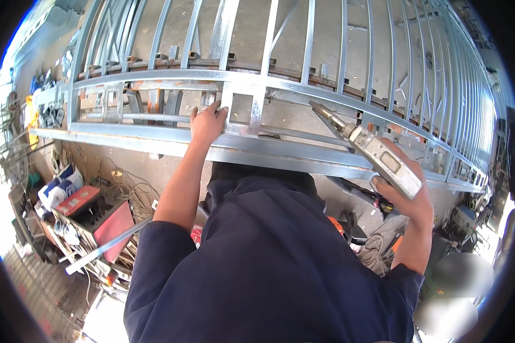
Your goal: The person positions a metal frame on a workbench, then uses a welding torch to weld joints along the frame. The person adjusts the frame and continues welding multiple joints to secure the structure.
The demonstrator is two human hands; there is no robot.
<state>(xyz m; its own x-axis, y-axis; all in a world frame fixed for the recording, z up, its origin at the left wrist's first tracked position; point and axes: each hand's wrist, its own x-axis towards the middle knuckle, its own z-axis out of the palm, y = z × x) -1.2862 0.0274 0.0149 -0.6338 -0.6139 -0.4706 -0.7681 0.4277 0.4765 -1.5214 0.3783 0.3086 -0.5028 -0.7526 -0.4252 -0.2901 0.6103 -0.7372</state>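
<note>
My left hand [208,124] grips the edge of a short metal stud [233,108] between two long rails of a silvery steel frame. My right hand [409,180] is closed round a worn, pale grey screw gun [386,161]. Its narrow metal nose points up and left, close to the frame's upper rail [292,90]. Whether the tip touches the rail I cannot tell. The lower rail [257,155] runs across in front of my body. A second short stud [256,108] stands just right of the one under my left hand.
Long parallel studs [309,40] stretch away from me over the concrete floor. A red and black box [111,220] stands at lower left, beside loose cables [120,180] and a metal strip [106,248]. Coiled cable [375,251] lies at lower right. A machine [462,220] stands farther right.
</note>
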